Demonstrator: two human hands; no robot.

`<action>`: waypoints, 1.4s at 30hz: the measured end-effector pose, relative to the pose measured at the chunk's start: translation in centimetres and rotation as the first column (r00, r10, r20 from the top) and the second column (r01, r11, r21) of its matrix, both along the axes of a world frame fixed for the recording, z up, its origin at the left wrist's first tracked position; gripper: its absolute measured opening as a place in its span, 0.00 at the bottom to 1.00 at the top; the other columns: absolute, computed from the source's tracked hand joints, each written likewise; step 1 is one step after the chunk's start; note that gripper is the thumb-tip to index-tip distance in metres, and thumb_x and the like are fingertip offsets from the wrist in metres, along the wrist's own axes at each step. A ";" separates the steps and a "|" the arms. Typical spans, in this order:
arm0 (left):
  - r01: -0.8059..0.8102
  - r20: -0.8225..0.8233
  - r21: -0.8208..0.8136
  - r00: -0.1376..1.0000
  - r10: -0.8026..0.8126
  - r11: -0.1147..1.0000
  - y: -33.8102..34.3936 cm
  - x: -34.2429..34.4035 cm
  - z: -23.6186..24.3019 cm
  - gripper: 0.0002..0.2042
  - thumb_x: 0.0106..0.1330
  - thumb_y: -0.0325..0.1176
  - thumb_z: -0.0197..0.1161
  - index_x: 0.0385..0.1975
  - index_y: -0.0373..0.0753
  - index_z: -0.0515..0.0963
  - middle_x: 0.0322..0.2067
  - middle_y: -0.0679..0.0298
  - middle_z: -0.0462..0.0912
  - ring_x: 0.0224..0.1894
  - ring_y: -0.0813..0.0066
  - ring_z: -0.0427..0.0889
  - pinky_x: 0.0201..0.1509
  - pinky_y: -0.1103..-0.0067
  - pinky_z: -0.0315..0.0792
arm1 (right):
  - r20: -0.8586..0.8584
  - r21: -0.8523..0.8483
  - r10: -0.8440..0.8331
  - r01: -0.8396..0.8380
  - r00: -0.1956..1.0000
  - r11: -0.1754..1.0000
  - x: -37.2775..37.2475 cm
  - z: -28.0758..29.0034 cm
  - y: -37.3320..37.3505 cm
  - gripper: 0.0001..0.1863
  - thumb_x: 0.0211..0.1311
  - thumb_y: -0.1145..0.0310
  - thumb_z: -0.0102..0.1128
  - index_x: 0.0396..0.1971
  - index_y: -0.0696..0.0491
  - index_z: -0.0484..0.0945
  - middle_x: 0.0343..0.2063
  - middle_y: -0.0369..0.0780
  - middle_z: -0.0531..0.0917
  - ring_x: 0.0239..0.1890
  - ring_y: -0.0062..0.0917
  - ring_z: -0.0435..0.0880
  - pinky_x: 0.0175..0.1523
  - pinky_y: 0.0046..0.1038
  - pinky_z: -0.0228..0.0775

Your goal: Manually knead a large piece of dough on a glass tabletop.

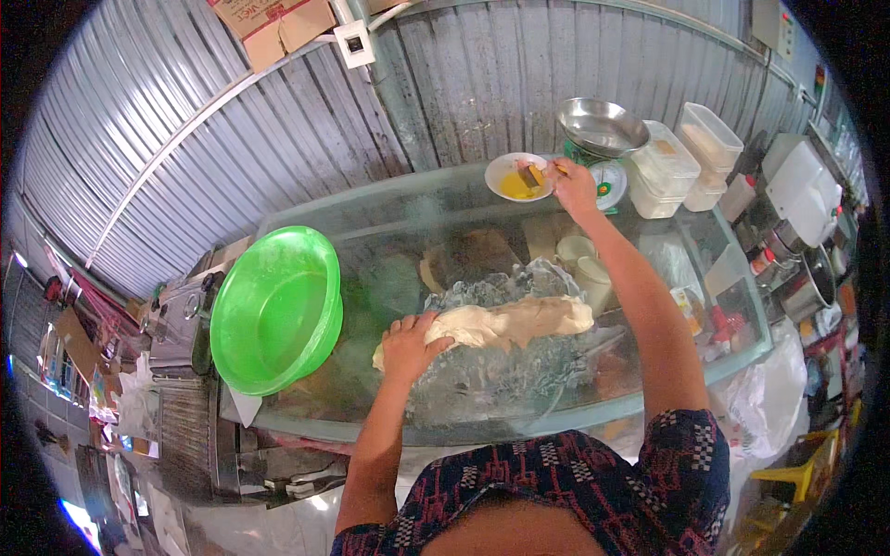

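A long roll of pale dough (519, 321) lies across the glass tabletop, on a wet, oily-looking patch. My left hand (411, 347) is over its left end, fingers curled around the top and thumb toward me. At the far side of the table, my right hand (575, 188) grips the handle of a flat brush (531, 175). The brush head is in a white bowl (494, 182) with yellow liquid in the bottom. My fingers hide most of the handle and are close to the bowl's right rim.
A big green basin (275, 320) stands at the left end of the glass table (389, 215). Behind my right hand is a scale with a metal pan (604, 127). Plastic containers (666, 162) stand right of it. A corrugated metal wall (491, 79) borders the far side.
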State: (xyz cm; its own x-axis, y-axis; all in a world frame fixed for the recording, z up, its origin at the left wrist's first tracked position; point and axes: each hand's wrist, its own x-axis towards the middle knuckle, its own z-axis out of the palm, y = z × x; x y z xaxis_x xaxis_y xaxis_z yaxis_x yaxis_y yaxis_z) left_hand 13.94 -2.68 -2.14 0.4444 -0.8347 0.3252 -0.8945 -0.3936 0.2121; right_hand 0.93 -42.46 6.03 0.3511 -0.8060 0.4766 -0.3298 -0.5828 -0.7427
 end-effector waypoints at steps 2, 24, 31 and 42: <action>0.002 0.005 -0.007 1.000 -0.002 1.000 0.1 -0.2 0.0 0.30 0.55 0.64 0.58 0.51 0.51 0.76 0.40 0.61 0.79 0.44 0.55 0.76 0.46 0.59 0.69 | 0.014 0.000 0.012 -0.012 1.000 1.000 0.0 -0.1 -0.1 0.15 0.62 0.55 0.55 0.38 0.47 0.84 0.32 0.47 0.84 0.37 0.45 0.82 0.41 0.42 0.72; 0.005 -0.867 -0.241 0.449 -0.217 0.971 3.5 6.8 0.4 0.46 0.54 0.44 0.72 0.71 0.46 0.50 0.63 0.56 0.68 0.64 0.55 0.68 0.62 0.62 0.66 | 0.497 0.586 -0.245 -0.114 0.832 0.803 -2.9 0.6 1.2 0.10 0.58 0.69 0.53 0.22 0.59 0.77 0.18 0.41 0.82 0.12 0.26 0.77 0.14 0.26 0.61; 0.049 -0.290 0.071 0.957 -0.026 0.996 5.4 4.0 -0.7 0.37 0.53 0.56 0.67 0.62 0.46 0.68 0.54 0.51 0.75 0.57 0.50 0.70 0.64 0.64 0.60 | 0.614 0.653 -0.134 -0.406 0.778 0.640 -7.5 -0.9 -0.1 0.10 0.61 0.65 0.54 0.37 0.56 0.76 0.25 0.44 0.83 0.19 0.27 0.81 0.21 0.25 0.67; 0.223 -0.837 0.033 0.539 -0.095 0.974 4.1 9.3 -0.6 0.30 0.56 0.42 0.70 0.60 0.43 0.72 0.50 0.58 0.81 0.49 0.70 0.78 0.57 0.74 0.70 | 0.422 0.632 0.360 -0.555 0.832 0.540 -8.9 3.1 20.4 0.16 0.63 0.58 0.60 0.41 0.56 0.81 0.23 0.39 0.81 0.20 0.19 0.78 0.27 0.21 0.71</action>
